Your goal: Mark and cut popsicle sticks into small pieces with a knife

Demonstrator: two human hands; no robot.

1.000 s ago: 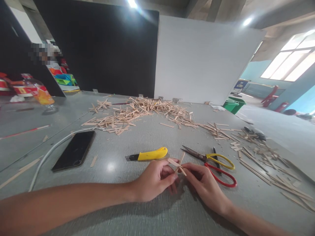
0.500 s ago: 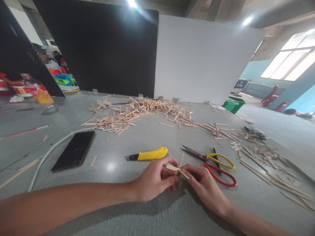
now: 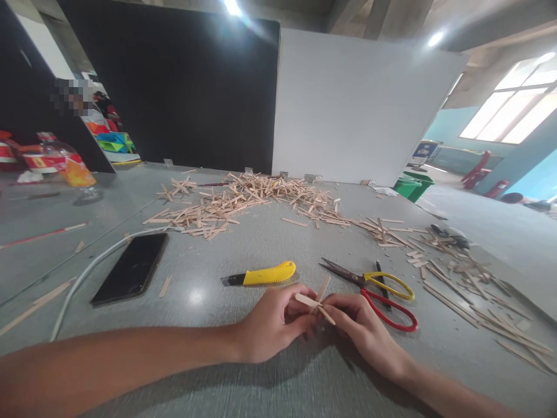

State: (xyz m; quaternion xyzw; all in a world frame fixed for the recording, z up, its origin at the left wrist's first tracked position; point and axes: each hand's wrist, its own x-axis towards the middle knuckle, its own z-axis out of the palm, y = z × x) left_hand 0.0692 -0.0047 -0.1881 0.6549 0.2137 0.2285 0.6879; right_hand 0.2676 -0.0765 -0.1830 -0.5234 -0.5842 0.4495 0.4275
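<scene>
Between my hands is a small bundle of crossed wooden craft sticks (image 3: 307, 300), its ends fanning out in different directions. My left hand (image 3: 278, 319) is closed on the bundle from the left, with its fingertips partly hidden behind the sticks. From the other side my right hand (image 3: 359, 325) pinches the same sticks between thumb and fingers. Just beyond my left hand lies a yellow utility knife (image 3: 265, 274), its blade end pointing left. Scissors (image 3: 365, 281) with one yellow and one red handle lie beside my right hand, blades apart, over a black pen (image 3: 383, 281).
A long heap of loose wooden sticks (image 3: 261, 194) spreads across the back of the grey table. More sticks and strips (image 3: 474, 284) are scattered at the right. On the left are a phone (image 3: 130, 267), a white cable (image 3: 82, 276) and a plastic bottle (image 3: 73, 168). Upright panels (image 3: 357, 104) stand behind.
The crossed sticks have turned slightly in my fingers, and the upper stick leans more to the right. Both hands keep nearly the same place and grip.
</scene>
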